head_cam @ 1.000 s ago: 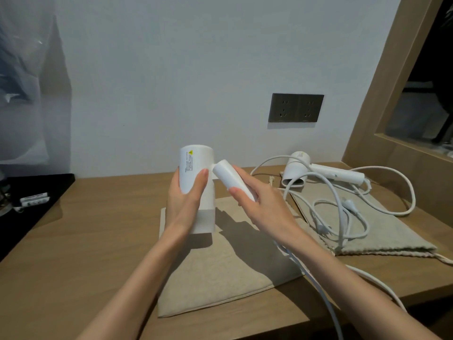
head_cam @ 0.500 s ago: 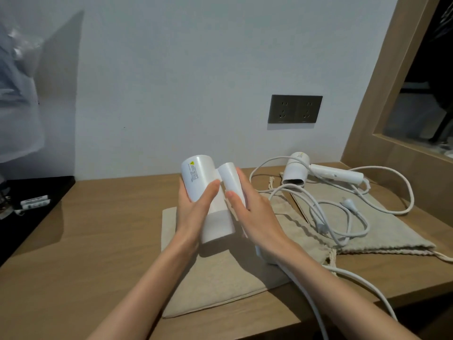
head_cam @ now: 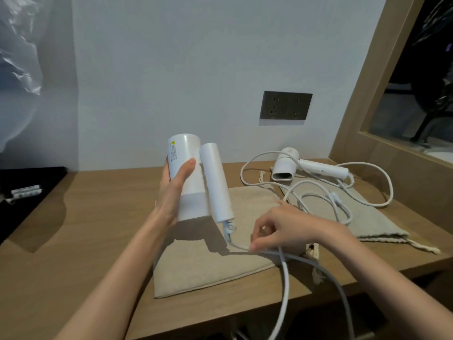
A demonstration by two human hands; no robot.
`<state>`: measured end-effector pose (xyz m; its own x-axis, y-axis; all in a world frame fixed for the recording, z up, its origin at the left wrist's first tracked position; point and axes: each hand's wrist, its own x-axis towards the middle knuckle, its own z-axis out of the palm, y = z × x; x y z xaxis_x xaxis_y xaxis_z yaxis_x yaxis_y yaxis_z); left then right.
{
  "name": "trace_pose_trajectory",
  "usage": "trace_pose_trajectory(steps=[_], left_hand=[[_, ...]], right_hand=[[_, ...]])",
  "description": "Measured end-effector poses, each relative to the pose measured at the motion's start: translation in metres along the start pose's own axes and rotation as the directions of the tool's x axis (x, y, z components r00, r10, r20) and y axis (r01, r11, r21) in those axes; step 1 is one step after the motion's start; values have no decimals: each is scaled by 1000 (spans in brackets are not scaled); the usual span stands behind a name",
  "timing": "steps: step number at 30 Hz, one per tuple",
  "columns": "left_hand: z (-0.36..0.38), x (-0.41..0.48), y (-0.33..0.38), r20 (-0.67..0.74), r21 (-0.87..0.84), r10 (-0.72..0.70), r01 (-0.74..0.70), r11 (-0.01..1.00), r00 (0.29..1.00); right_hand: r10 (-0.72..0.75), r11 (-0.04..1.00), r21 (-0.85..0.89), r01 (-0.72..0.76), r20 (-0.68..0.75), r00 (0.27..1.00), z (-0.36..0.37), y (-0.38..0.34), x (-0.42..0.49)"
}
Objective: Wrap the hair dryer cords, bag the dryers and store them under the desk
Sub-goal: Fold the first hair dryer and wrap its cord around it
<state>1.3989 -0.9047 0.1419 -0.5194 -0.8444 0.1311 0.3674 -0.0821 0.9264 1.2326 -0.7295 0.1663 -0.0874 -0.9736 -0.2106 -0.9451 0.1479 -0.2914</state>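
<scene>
My left fingers (head_cam: 185, 169) grip the folded hair dryer (head_cam: 193, 190), right fingers (head_cam: 263, 224) pinching its cord (head_cam: 285, 285), above a flat drawstring bag (head_cam: 208, 266) on the counter (head_cam: 98, 241).

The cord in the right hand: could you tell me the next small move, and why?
Probably loop the cord around the folded dryer: the left hand holds it upright, the right hand pinches the cord near its handle, the rest trails loose.

A dark double socket (head_cam: 285, 105) is set in the white wall (head_cam: 196, 57). Crinkled clear plastic (head_cam: 19, 45) hangs far left, above a black tray (head_cam: 31, 177) holding small white tubes (head_cam: 25, 191). A wooden frame (head_cam: 362, 94) stands at right.
</scene>
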Motion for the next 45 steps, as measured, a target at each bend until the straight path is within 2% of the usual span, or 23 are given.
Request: trace_pose_trajectory(steps=[5, 6, 8, 10, 12, 16, 19, 22, 25, 27, 32, 34, 37, 40, 45], left_hand=[[-4, 3, 3, 109, -10, -46, 47, 999, 993], [-4, 3, 2, 118, -6, -50, 52, 999, 992], [-2, 2, -1, 130, 4, -43, 43, 999, 991], [1, 1, -3, 127, 0, -27, 27, 1000, 992], [4, -1, -5, 108, -10, -25, 26, 1000, 994], [5, -4, -6, 95, -24, -38, 40, 999, 995], [6, -7, -5, 112, -21, -90, 93, 995, 990], [6, -10, 3, 237, 18, -138, 138, 990, 962], [5, -15, 10, 371, 97, -161, 135, 986, 914], [7, -18, 12, 425, 159, -192, 136, 978, 884], [16, -25, 8, 494, 265, -170, 38, 963, 853], [18, -27, 7, 519, 290, -179, 25, 957, 836], [22, -30, 4, 554, 334, -177, -22, 942, 813], [28, -35, 6, 576, 361, -140, -97, 927, 805], [26, -33, 8, 516, 337, -12, -191, 922, 856]], right_hand=[[204, 930, -261, -259, -220, 954, -8, 28, -19], [207, 938, -225, -264, -248, 946, -7, 31, -21], [138, 989, -19, -147, -253, 958, -7, 28, -23], [21, 981, 192, 19, -207, 978, -8, 12, -24], [-73, 953, 285, 106, -125, 989, -7, -7, -23], [-143, 969, 215, 125, 71, 987, 14, -27, -8], [-134, 980, 161, 118, 90, 987, 21, -28, -1], [-94, 986, 147, 74, 135, 986, 12, -20, -3], [-60, 993, 108, 52, 72, 996, 2, -11, -4], [-67, 988, 143, 57, 62, 996, -4, -7, -4], [-4, 986, 169, 2, 12, 1000, -24, 1, -5], [12, 988, 156, -3, -58, 998, -31, 2, -7], [-6, 997, 68, 24, -256, 967, -38, -2, -12], [-28, 1000, -6, 28, -397, 917, -45, -6, -18], [3, 996, 81, 44, -513, 859, -63, -13, -27]])
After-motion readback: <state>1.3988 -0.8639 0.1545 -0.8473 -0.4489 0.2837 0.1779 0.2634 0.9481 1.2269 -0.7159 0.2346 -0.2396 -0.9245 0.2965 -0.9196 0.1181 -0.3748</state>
